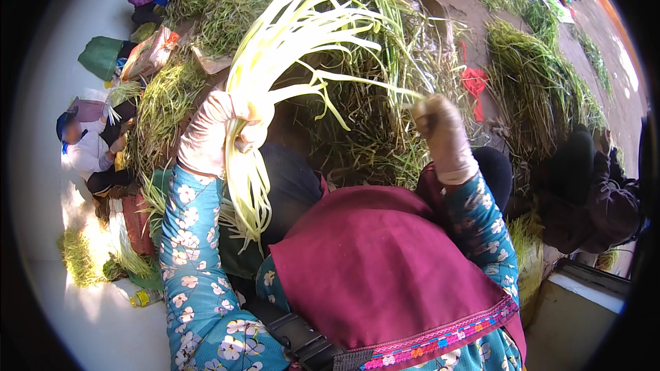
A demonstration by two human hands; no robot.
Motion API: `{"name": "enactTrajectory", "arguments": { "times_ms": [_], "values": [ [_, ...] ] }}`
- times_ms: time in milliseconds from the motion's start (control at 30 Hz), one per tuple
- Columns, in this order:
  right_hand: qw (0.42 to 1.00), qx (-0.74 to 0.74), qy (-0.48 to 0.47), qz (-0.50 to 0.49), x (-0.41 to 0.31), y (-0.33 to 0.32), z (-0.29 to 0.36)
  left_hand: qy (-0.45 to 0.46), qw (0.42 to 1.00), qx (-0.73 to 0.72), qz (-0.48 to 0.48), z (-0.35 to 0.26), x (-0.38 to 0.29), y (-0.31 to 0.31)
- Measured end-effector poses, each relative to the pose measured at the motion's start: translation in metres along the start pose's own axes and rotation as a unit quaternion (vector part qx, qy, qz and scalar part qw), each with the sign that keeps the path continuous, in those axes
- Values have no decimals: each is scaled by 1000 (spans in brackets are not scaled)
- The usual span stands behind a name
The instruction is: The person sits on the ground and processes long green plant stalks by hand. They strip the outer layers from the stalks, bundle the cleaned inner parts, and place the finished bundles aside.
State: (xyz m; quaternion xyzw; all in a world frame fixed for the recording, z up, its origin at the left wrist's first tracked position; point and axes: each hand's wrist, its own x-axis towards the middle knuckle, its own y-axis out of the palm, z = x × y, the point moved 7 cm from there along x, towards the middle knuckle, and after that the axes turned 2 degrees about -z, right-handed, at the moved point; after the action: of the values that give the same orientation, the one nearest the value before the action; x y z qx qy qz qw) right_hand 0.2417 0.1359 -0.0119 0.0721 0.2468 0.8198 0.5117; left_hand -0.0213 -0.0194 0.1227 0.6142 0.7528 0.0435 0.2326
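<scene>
My left hand [219,126], in a thin pale glove, grips a bunch of long pale yellow-green leaf stalks [273,46] around the middle. Their loose leaves fan up and to the right, while the other ends hang below my fist along my sleeve. My right hand [441,131], gloved the same way, has its fingers closed at the end of one leaf [371,81] that stretches across from the bunch. Beyond both hands lies a big heap of tangled green and dry leaves [371,129]. A maroon apron [371,268] covers my lap.
More leaf heaps lie at the back left [216,5] and on the right [531,72]. A red cloth or bag [474,85] is on the ground. People sit along the left, one in a white top [90,149]; a dark-clothed person [588,190] is close on my right.
</scene>
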Motion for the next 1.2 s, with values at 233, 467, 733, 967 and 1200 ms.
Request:
{"name": "enactTrajectory", "arguments": {
  "times_ms": [233, 467, 733, 967, 1200],
  "values": [
    [974, 130, -133, -133, 13, -71, 44, -9, 999, -34, -11, 8, 0, -5],
    [972, -177, -137, -68, 13, -30, 71, -25, 999, 24, 23, 2, 9, 1],
    [933, -162, 126, 296, -59, 86, 16, -40, 997, -34, 51, 12, 8, 23],
    [947, 155, 92, 266, -40, 114, -14, 95, 914, 386, 80, 60, 25, 79],
    [932, 314, 40, 178, -15, 81, 1, 102, 979, 149, 94, 104, 27, 31]
  ]
}}
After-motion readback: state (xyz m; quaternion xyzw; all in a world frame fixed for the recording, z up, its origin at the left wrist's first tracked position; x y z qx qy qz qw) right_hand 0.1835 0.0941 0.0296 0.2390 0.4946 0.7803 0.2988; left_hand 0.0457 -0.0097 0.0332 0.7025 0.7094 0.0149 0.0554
